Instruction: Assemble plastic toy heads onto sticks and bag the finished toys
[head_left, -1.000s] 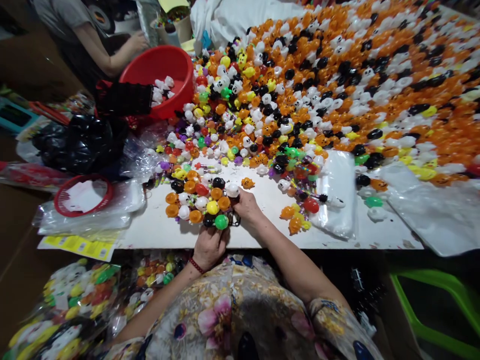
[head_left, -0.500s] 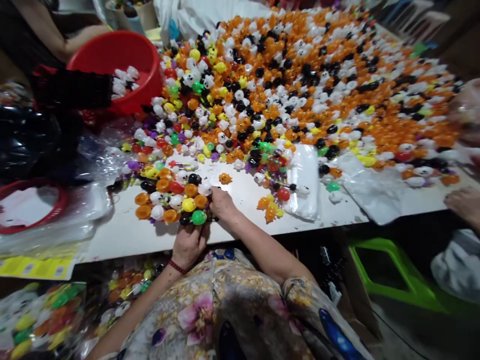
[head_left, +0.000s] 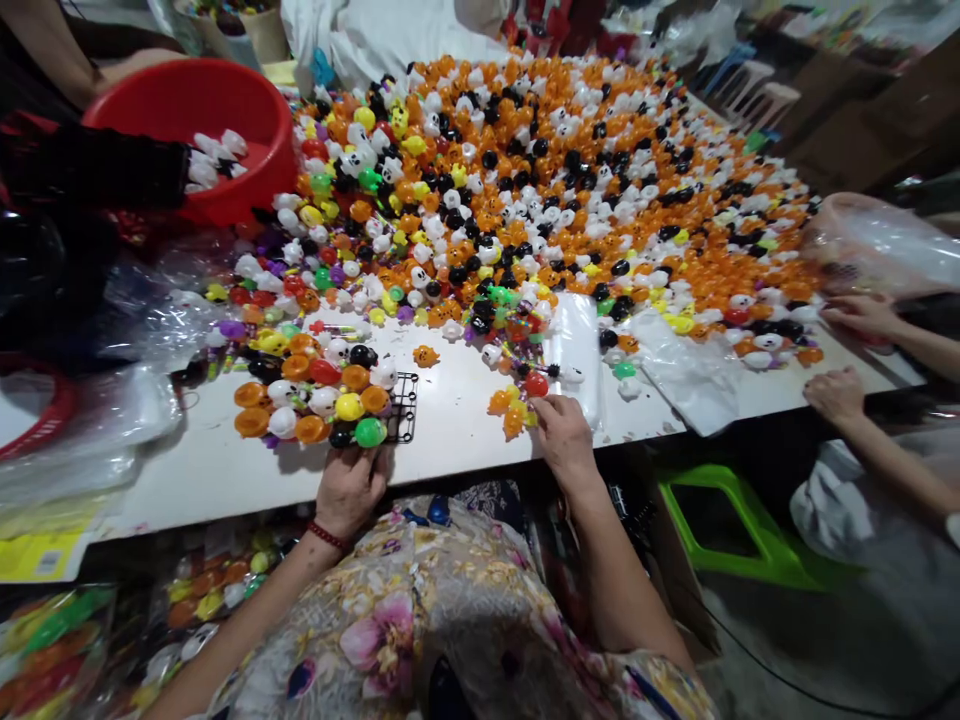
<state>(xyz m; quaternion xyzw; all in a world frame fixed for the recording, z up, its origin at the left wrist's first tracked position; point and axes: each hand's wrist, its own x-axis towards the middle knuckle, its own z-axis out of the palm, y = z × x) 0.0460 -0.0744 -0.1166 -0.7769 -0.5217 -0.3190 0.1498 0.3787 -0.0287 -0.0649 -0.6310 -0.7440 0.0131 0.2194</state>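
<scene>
My left hand (head_left: 351, 490), closed with a red bead bracelet at its wrist, grips the near edge of a black plastic grid rack (head_left: 405, 408). Rows of small round toy heads in orange, white, black, yellow, red and green cover most of the rack, including a green toy head (head_left: 370, 432) just above my fingers. The right side of the grid shows bare. My right hand (head_left: 564, 440) has its fingers curled in beside a red toy head (head_left: 536, 384) and a small bunch of orange and yellow toys (head_left: 513, 410). What its fingertips hold is hidden.
A large heap of toy heads (head_left: 510, 190) spreads over the back of the white table (head_left: 450, 440). Clear plastic bags (head_left: 576, 350) lie right of my right hand. A red tub (head_left: 262, 130) stands back left. Another person's hands (head_left: 836, 395) rest at the right edge.
My right hand has left the rack's right side and moved right to the loose toys, uncovering the bare grid. My left hand stays at the rack. The view has shifted right.
</scene>
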